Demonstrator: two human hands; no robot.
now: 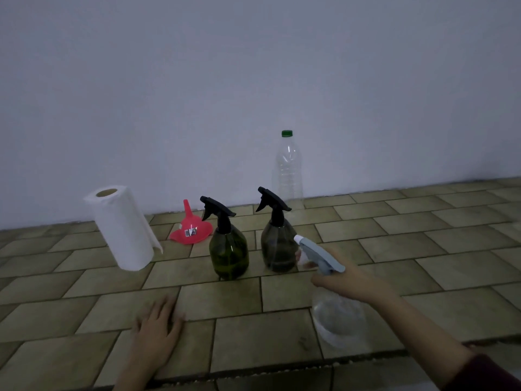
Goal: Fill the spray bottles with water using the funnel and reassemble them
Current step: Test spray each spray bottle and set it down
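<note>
Clear plastic spray bottle stood at the tiled counter's front edge; right hand gripped its neck below the grey trigger head. Probably light, slippery; left hand rested flat, fingers straight.

- Plain pale grey-blue wall, filling the view from 9 through 12 to 3 o'clock.
- Tiled surface of beige-olive rectangular tiles, staggered, below.
- Dim, even light.

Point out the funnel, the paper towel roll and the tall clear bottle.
funnel (pixel 191 231), head view, on its red cone beside the label.
paper towel roll (pixel 124 230), head view, on its white side.
tall clear bottle (pixel 287 173), head view, on its transparent body below the green cap.
</note>
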